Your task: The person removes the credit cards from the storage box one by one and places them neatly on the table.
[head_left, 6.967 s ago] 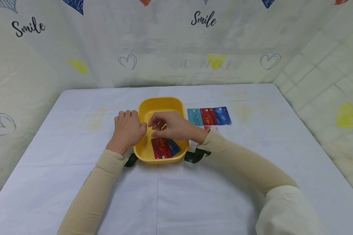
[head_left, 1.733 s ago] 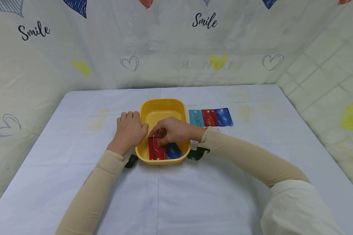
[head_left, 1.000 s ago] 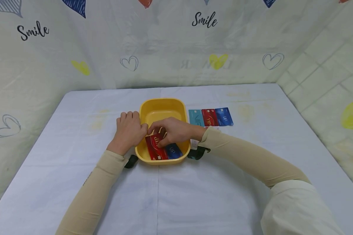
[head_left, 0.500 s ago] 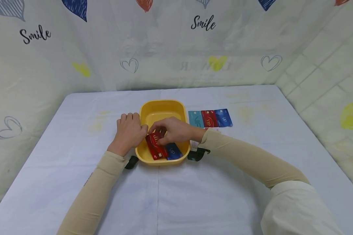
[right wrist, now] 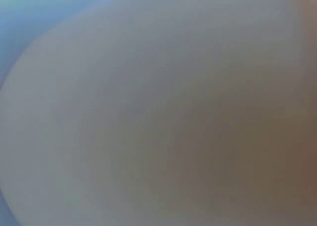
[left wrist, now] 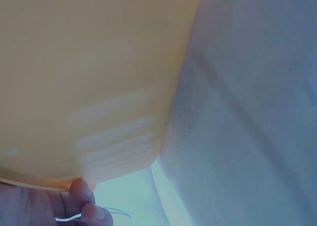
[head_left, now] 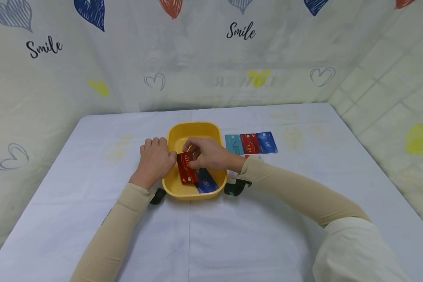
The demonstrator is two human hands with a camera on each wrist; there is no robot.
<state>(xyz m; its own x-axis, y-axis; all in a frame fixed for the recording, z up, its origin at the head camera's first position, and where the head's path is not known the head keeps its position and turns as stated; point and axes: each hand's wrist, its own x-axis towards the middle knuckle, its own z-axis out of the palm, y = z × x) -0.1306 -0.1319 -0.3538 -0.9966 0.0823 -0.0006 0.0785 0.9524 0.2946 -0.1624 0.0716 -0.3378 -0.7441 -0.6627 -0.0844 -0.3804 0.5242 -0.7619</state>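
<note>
My left hand [head_left: 154, 158] grips the left rim of a yellow plastic basin [head_left: 194, 128]. In the left wrist view its curled fingers [left wrist: 81, 206] meet the rim beside the basin's outer wall [left wrist: 99, 87]. Inside the basin, my right hand [head_left: 211, 154] pinches a red VIP card [head_left: 184, 174] between thumb and fingers, tilted, its lower end pointing toward me. A blue VIP card [head_left: 206, 183] lies on the basin floor, partly covered by the red one. The right wrist view is blurred, and neither card can be made out there.
Right of the basin, a teal card [head_left: 234, 145], another red VIP card [head_left: 250, 144] and another blue VIP card [head_left: 266, 142] lie in a row. Below them something pale and red [head_left: 254, 157] is mostly hidden by my right wrist. A white cloth [head_left: 232, 235] covers the table.
The red card, flat in the basin 7 seconds ago, is now pinched, turned and shifted away from me. More of the blue card shows. My left hand stays on the rim.
</note>
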